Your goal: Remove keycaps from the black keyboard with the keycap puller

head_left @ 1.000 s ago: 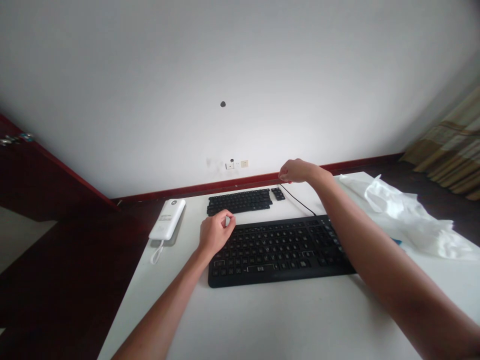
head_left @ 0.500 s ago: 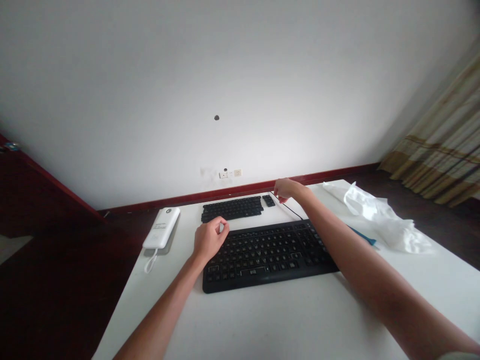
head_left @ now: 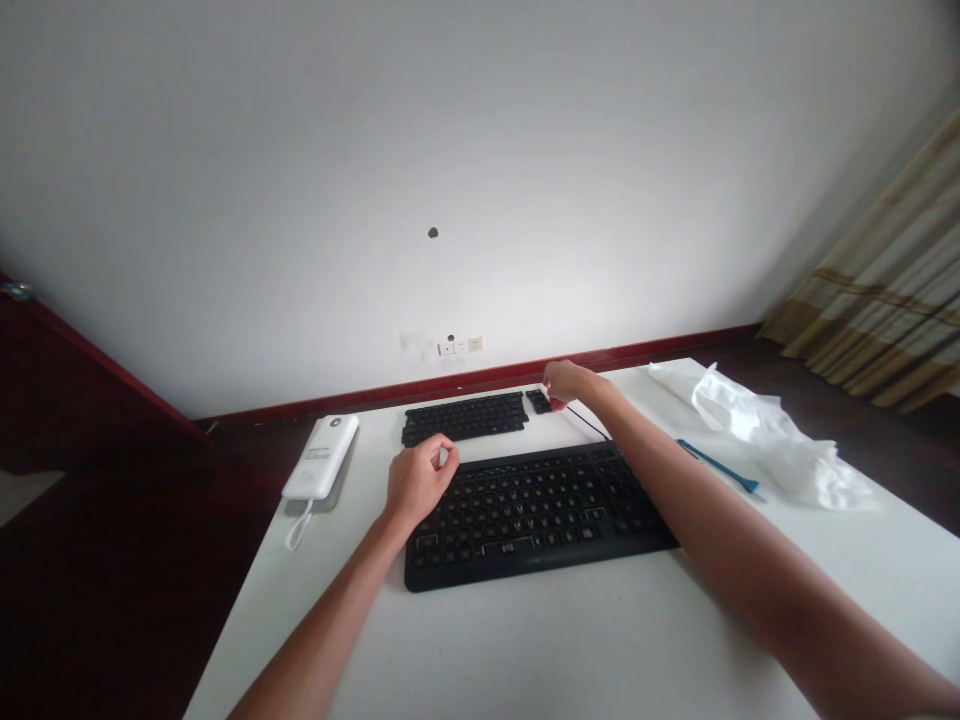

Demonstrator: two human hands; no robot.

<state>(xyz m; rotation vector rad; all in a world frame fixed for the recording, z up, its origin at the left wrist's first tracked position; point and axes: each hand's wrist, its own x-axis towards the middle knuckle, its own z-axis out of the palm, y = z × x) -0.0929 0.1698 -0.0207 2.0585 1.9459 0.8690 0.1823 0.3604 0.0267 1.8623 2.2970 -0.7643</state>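
Observation:
A black keyboard (head_left: 517,515) lies across the white table, its key sockets showing without caps. Behind it, loose black keycaps (head_left: 465,418) are laid out in rows, with a small separate group of keycaps (head_left: 537,402) at their right. My left hand (head_left: 421,476) rests at the keyboard's back left corner, thumb and fingers curled together; whatever they may hold is hidden. Reaching over the keyboard's right end, my right hand (head_left: 568,384) is low beside the small group, its fingers closed and pointing down. I cannot make out anything in them.
A white power bank (head_left: 322,457) with a strap lies at the table's left edge. On the right are a blue pry tool (head_left: 720,466) and a crumpled white plastic bag (head_left: 765,430). The keyboard's cable (head_left: 589,420) runs backward under my right hand.
My right hand has shifted slightly left and down, closer to the small group of keycaps. More of the blue pry tool shows beside my forearm. My left hand is almost still.

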